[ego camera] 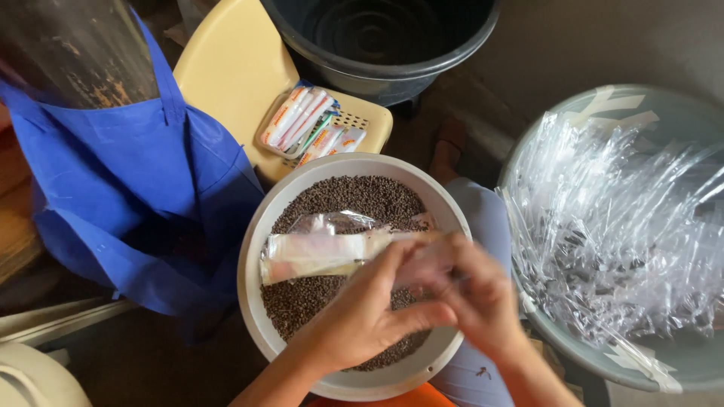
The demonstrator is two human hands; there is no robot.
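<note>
left hand (362, 313) and right hand (479, 290) both pinch a narrow clear sachet (324, 252) above the white bowl (253, 264) of peppercorns (354, 196).

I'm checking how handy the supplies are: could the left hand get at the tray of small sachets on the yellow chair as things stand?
Probably yes. The left hand is busy pinching a clear packet over the bowl of dark seeds, but nothing stands between the bowl and the sachet tray just beyond its rim.

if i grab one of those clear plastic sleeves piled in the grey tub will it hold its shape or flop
Likely flop: the clear sleeves look thin and crinkled, lying bent across the grey tub. Probably very light and slippery, since they are glossy. The one both hands hold sags too.
</note>
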